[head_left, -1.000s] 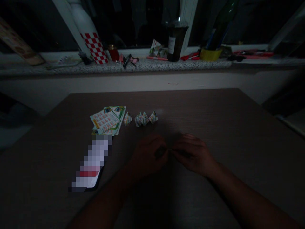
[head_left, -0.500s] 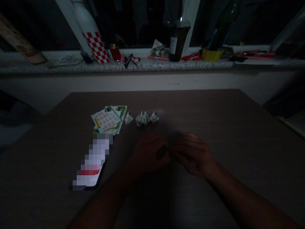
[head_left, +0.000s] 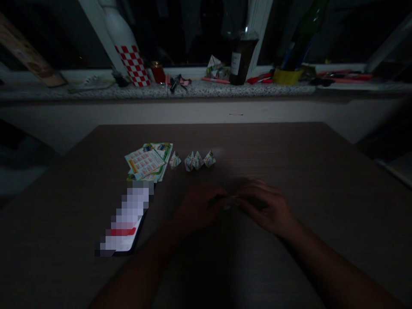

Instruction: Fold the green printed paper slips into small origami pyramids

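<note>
My left hand (head_left: 202,205) and my right hand (head_left: 267,206) meet over the middle of the table, fingertips pinched. Between them shows a sliver of a small pale piece of paper (head_left: 231,200), mostly covered by the fingers and dim in shadow. Both hands grip it, one from each side. Beyond my left hand stand several small folded paper shapes (head_left: 197,160) in a row, printed in white, green and red. To their left lies a stack of printed paper leaflets (head_left: 146,162), slightly fanned.
A phone (head_left: 128,219) with a lit, blurred screen lies on the table (head_left: 289,146) left of my left arm. Behind, a granite windowsill (head_left: 206,91) carries a red-and-white checked bottle (head_left: 133,64), a dark plastic cup (head_left: 240,62), a green bottle (head_left: 301,38) and red pens.
My left fingers have straightened somewhat from a curled grip, and the fingertips have parted slightly. A pale bit of the paper now shows between them. The other things stay in place.
</note>
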Available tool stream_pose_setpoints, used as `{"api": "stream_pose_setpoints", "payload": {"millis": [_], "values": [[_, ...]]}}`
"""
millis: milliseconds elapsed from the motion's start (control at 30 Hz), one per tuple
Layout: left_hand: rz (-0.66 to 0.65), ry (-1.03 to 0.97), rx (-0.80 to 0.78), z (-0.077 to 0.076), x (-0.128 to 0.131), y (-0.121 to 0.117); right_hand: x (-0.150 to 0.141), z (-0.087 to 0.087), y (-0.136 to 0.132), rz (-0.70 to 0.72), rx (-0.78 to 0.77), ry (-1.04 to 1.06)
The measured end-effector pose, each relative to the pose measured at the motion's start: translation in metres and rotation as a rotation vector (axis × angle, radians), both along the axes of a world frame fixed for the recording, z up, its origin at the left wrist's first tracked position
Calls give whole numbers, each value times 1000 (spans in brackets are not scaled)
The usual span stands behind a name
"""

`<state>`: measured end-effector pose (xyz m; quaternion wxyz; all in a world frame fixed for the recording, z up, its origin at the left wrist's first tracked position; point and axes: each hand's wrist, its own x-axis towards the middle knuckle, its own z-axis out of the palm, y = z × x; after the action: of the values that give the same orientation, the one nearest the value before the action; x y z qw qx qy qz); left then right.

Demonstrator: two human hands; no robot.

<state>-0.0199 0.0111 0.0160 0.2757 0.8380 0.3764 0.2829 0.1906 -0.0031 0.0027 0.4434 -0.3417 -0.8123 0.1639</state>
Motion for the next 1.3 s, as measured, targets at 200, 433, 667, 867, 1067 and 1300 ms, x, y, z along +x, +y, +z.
{"api": "stream_pose_setpoints", "payload": {"millis": [200,433,667,867,1067,1300], "values": [[164,-211,-112,0,3,0,0,-2,2,-33,-55,94],[120,-173,44,2,3,-6,1,0,2,2,-4,48],[60,-206,125,3,0,-3,-1,-1,1,-17,19,60],[74,-158,136,1,-2,-2,0,-1,-1,-35,51,127],[63,-138,186,2,2,-6,0,-1,0,8,77,55],[-16,-93,265,0,10,-9,-5,0,-3,63,171,-82]]}}
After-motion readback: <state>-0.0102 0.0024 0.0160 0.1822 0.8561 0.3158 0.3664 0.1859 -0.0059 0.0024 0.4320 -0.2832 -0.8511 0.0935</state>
